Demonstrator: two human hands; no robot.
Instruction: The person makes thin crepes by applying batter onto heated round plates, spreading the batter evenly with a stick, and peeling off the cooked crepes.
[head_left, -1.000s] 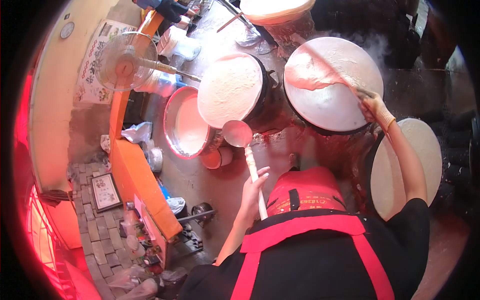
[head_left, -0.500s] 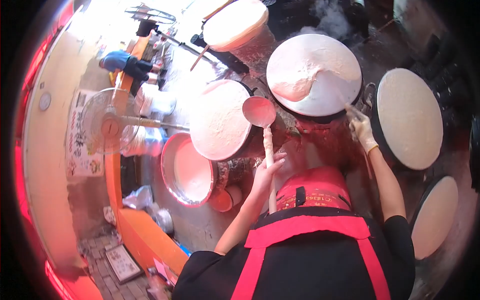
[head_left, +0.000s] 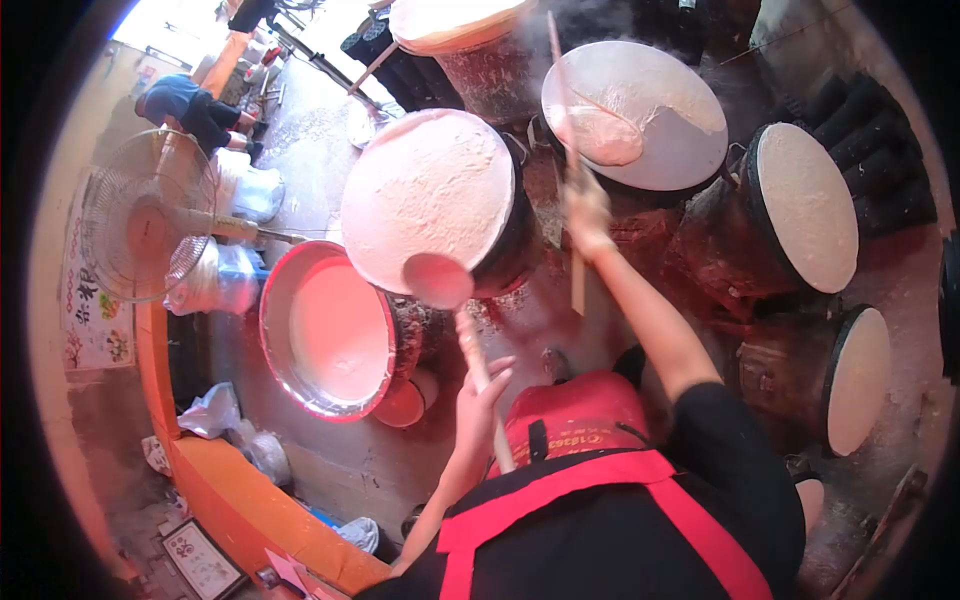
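Note:
My left hand (head_left: 484, 400) holds the long handle of a ladle (head_left: 438, 281) in the crook of the thumb, fingers partly stretched. The ladle's bowl hangs over the near edge of a round griddle (head_left: 428, 200) coated with pale batter. My right hand (head_left: 588, 212) is closed around a long wooden batter spreader (head_left: 560, 85), which juts out on both sides of the fist. Its far part passes over the left side of a steaming griddle (head_left: 672, 150). On that griddle, a thick mound of batter (head_left: 608, 138) sits at the left, with bare plate at the right.
A red-rimmed basin (head_left: 272, 330) of batter stands at the left, beside a small red container (head_left: 400, 404). More coated griddles (head_left: 806, 208) (head_left: 858, 382) line the right. A fan (head_left: 150, 218) and orange ledge (head_left: 235, 490) are on the left. Another person (head_left: 190, 105) bends over at the far left.
My right hand has moved left with the spreader, from the steaming griddle's right front to its left front. The batter mound has shifted. The view has turned, and the ladle appears lower and further left.

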